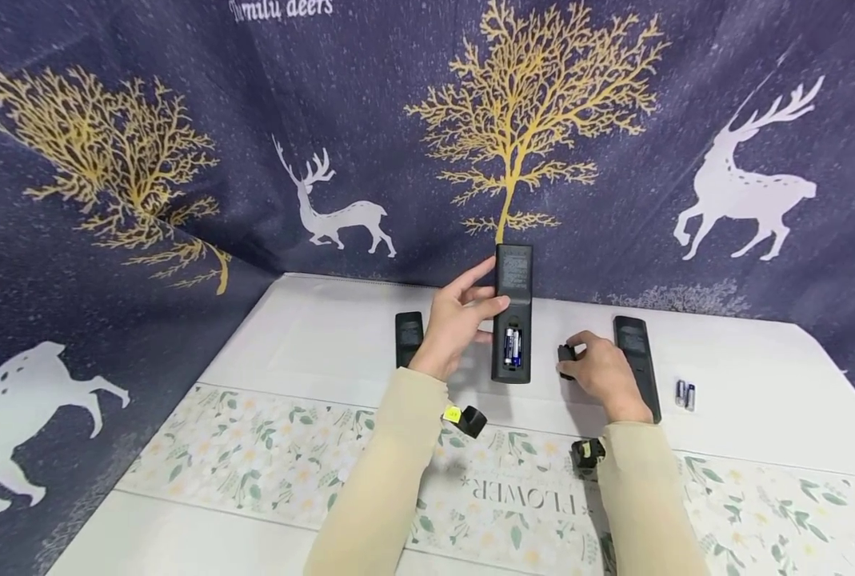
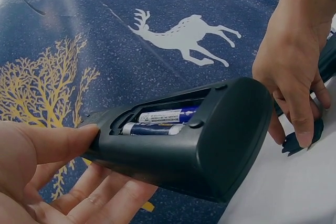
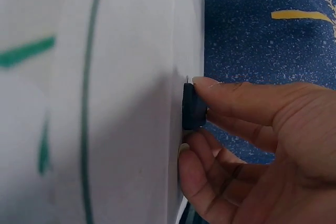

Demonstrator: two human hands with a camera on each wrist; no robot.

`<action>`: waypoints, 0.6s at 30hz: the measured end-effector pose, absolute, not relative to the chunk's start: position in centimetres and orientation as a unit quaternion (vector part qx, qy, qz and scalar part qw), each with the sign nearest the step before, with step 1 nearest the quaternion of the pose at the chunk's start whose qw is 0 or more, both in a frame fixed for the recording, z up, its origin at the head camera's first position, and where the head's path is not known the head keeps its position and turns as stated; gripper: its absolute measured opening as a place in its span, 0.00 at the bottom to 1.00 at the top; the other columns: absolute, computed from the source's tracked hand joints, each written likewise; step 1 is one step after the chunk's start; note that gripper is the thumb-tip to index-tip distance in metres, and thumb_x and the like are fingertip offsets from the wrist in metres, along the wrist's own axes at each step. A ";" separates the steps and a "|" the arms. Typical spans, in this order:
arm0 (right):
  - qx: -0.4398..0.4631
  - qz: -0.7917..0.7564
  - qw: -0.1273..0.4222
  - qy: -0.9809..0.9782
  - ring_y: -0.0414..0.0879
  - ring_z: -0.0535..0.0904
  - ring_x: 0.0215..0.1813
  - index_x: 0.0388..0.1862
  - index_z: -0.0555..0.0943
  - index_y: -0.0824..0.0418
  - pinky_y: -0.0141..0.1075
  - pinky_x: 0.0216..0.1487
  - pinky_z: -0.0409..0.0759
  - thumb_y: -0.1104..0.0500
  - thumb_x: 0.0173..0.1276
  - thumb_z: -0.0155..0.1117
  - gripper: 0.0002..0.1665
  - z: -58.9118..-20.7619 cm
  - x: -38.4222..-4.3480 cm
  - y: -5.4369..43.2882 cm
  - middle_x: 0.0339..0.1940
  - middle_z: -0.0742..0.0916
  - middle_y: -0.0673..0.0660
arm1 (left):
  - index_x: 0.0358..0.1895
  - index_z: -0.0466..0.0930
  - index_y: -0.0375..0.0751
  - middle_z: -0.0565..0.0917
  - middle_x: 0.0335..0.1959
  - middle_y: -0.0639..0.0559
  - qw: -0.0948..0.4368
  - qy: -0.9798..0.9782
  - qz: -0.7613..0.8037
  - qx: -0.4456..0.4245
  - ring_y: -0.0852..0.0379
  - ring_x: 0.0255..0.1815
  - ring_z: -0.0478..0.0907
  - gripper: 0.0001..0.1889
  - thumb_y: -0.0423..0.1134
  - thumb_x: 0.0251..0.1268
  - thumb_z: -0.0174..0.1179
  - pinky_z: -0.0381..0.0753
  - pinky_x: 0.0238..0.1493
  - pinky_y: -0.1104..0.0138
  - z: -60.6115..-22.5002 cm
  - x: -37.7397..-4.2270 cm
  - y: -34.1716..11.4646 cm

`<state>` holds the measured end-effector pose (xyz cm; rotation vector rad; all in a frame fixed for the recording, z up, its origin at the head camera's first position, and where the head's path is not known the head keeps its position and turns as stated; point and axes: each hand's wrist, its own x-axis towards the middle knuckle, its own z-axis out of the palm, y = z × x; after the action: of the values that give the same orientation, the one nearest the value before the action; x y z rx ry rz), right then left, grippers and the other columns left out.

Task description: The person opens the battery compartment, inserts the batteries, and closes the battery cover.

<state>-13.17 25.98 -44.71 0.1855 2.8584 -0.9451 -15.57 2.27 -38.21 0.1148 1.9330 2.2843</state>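
Note:
In the head view my left hand [image 1: 463, 320] grips a black remote control [image 1: 513, 312], its back turned toward me. The battery compartment is uncovered, and two blue and silver batteries [image 1: 513, 347] lie side by side in it. Seen from the left wrist, the thumb presses the back of the remote [image 2: 231, 145] while the fingers support it from below. My right hand [image 1: 603, 368] pinches a small black battery cover [image 1: 566, 362] between thumb and fingers, right at the white tabletop. In the right wrist view the cover [image 3: 194, 106] stands on edge against the table surface.
A second remote [image 1: 634, 360] lies beside the right wrist, with two loose batteries [image 1: 685, 394] to its right. Another remote [image 1: 409, 332] sits partly behind the left hand. A floral runner [image 1: 269, 448] crosses the white table [image 1: 312, 328], and a dark deer-print curtain [image 1: 369, 120] hangs behind.

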 end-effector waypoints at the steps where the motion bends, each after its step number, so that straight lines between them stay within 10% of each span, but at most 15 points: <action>1: 0.061 -0.311 0.062 0.946 0.66 0.84 0.49 0.70 0.73 0.74 0.60 0.52 0.81 0.62 0.73 0.71 0.32 -44.6 -13.3 26.1 0.51 0.86 0.75 | 0.70 0.82 0.69 0.87 0.51 0.50 0.071 0.643 0.761 0.039 0.51 0.44 0.88 0.32 0.30 0.69 0.72 0.88 0.30 0.60 -38.1 -15.6 2.4; 18: 0.069 -0.320 0.073 0.942 0.63 0.84 0.48 0.66 0.76 0.73 0.57 0.50 0.82 0.63 0.71 0.72 0.28 -44.3 -13.2 25.8 0.53 0.85 0.74 | 0.69 0.83 0.69 0.86 0.51 0.49 0.074 0.641 0.763 0.032 0.50 0.45 0.88 0.32 0.29 0.69 0.72 0.89 0.31 0.59 -37.9 -15.6 2.4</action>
<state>-13.16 25.79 -44.32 0.2086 2.8303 -0.9603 -15.55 2.37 -37.89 0.0948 1.9251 2.2896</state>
